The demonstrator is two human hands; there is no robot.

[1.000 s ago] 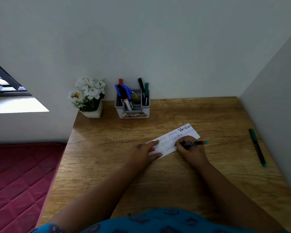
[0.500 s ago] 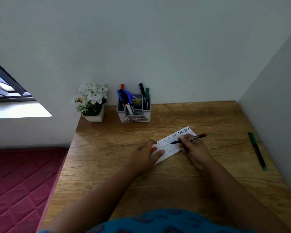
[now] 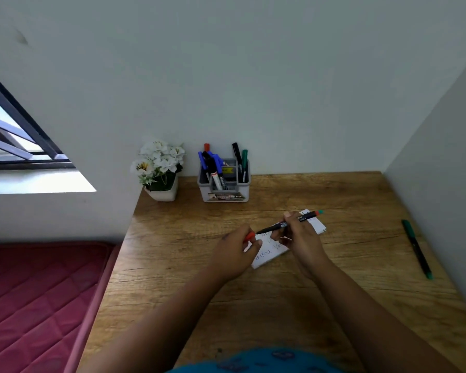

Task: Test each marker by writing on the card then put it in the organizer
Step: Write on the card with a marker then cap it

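Your right hand (image 3: 299, 238) pinches a slim black marker (image 3: 285, 224) above the white card (image 3: 267, 254) on the grainy wooden desk (image 3: 334, 305). Your left hand (image 3: 236, 254) curls around its red cap (image 3: 249, 236). The grey plastic organizer (image 3: 223, 184) stands by the wall.

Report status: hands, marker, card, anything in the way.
Right hand grips marker, lifted off card. Left hand pinches red cap. Organizer path unobstructed.
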